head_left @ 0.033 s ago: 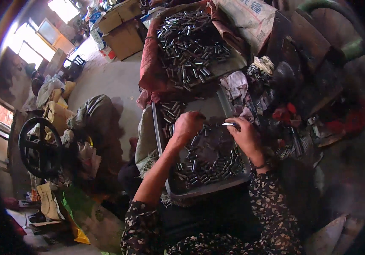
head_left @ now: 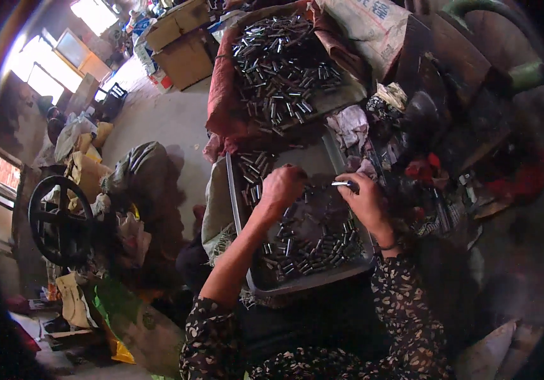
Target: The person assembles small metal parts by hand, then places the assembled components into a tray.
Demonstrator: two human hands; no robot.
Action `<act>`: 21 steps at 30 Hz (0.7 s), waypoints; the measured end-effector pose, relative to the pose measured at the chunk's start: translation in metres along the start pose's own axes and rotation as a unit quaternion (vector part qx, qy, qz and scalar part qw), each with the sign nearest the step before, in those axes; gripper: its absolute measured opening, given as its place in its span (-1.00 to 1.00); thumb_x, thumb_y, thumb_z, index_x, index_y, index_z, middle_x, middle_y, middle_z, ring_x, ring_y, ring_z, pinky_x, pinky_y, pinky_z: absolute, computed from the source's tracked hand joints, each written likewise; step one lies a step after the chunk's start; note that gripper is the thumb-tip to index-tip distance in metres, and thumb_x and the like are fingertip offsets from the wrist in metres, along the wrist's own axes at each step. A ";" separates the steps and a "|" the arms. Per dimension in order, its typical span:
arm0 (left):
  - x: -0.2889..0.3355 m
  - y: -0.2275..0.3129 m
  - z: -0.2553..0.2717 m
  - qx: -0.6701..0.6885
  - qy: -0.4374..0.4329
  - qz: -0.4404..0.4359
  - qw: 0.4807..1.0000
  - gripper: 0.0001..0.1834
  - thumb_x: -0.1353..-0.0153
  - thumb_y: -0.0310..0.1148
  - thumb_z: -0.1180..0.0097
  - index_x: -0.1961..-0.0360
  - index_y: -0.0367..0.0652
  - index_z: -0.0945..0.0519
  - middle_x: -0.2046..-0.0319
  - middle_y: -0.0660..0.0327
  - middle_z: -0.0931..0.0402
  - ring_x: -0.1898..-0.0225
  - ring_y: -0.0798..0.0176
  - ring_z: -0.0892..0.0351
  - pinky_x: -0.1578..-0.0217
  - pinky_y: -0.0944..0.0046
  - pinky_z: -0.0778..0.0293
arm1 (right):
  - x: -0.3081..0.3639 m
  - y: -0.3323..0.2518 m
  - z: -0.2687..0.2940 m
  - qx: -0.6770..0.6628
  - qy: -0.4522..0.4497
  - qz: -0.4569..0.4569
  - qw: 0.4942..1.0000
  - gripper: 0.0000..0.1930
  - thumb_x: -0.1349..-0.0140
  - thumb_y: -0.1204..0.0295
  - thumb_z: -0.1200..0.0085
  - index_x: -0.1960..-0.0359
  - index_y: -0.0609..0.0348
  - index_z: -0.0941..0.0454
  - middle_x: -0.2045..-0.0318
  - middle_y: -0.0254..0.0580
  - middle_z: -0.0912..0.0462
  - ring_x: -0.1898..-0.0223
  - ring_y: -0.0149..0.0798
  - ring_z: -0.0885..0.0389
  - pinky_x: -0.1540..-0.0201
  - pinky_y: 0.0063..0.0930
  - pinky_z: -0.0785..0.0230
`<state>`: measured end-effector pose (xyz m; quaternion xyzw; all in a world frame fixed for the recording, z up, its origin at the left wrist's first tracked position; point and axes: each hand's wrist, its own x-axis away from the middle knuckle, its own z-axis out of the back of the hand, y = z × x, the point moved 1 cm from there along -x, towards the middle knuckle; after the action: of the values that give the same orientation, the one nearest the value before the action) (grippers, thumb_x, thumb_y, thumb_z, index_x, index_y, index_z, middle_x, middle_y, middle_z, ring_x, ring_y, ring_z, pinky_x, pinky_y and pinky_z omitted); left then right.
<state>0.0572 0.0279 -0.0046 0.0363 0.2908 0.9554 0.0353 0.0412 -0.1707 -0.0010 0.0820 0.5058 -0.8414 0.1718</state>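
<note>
A grey plastic tray (head_left: pixel 234 202) lies in front of me, with several short metal pins (head_left: pixel 325 250) heaped at its near end. Between the thumb and fingers of my right hand (head_left: pixel 365 201) is a small shiny metal pin (head_left: pixel 343 183), held roughly level over the tray's right side. My left hand (head_left: pixel 282 185) is over the tray's middle left, fingers curled inward; their tips are in shadow, and what they hold, if anything, is hidden. More pins (head_left: pixel 256 166) lie in the tray's far left corner, beside that hand.
Beyond the tray, a red cloth-lined container (head_left: pixel 224 95) holds a large pile of similar metal pieces (head_left: pixel 284 69). Crumpled rags (head_left: pixel 351 126) and dark machinery (head_left: pixel 455 95) crowd the right. Leftward are a stuffed sack (head_left: pixel 142 168), a black handwheel (head_left: pixel 62 220) and a cardboard box (head_left: pixel 183 60).
</note>
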 end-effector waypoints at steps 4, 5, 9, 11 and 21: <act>-0.005 0.010 -0.014 -0.201 0.026 -0.129 0.971 -0.74 0.14 -0.41 -0.07 0.32 -0.08 -0.54 0.40 0.08 -0.47 0.34 0.00 -0.50 0.42 0.17 -0.46 | -0.006 -0.014 0.008 -0.094 0.002 -0.046 0.994 -0.81 0.07 0.54 -0.11 0.35 0.23 -0.50 0.38 -0.21 -0.56 0.29 -0.36 -0.50 0.21 -0.51 -0.30; -0.005 0.015 -0.017 -0.234 0.025 -0.144 0.961 -0.76 0.13 -0.42 -0.05 0.33 -0.08 -0.54 0.40 0.11 -0.46 0.34 0.01 -0.49 0.41 0.15 -0.46 | -0.008 -0.019 0.007 -0.114 0.005 -0.058 0.992 -0.81 0.10 0.54 -0.13 0.37 0.23 -0.50 0.39 -0.18 -0.56 0.28 -0.30 -0.51 0.20 -0.47 -0.30; 0.000 0.034 -0.032 -0.387 -0.075 -0.162 0.905 -0.81 0.06 -0.38 0.00 0.36 -0.14 -0.50 0.41 0.13 -0.46 0.35 0.14 -0.49 0.48 0.22 -0.47 | -0.001 -0.017 0.003 -0.127 0.020 -0.083 0.988 -0.80 0.11 0.53 -0.14 0.38 0.27 -0.50 0.44 -0.22 -0.56 0.36 -0.37 -0.51 0.25 -0.53 -0.31; -0.001 0.041 -0.055 -0.393 -0.074 -0.176 0.900 -0.81 0.07 -0.34 0.00 0.38 -0.11 -0.50 0.38 0.18 -0.45 0.37 0.18 -0.47 0.50 0.24 -0.44 | 0.003 0.001 0.006 -0.178 0.037 -0.065 0.981 -0.82 0.09 0.56 -0.10 0.38 0.24 -0.51 0.43 -0.27 -0.54 0.38 -0.42 -0.47 0.26 -0.54 -0.31; 0.024 -0.015 -0.077 -0.412 0.312 -0.319 0.795 -0.67 0.12 -0.28 -0.03 0.29 -0.19 -0.47 0.11 -0.03 -0.35 0.18 0.03 -0.39 0.36 0.22 -0.41 | 0.005 -0.010 0.000 -0.148 -0.058 -0.058 0.986 -0.77 0.00 0.60 0.02 0.24 0.25 -0.45 0.32 -0.20 -0.49 0.41 -0.36 -0.48 0.28 -0.54 -0.35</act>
<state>0.0270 0.0000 -0.0753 -0.3765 -0.1401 0.8790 0.2568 0.0327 -0.1674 0.0054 -0.0231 0.6180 -0.7689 0.1623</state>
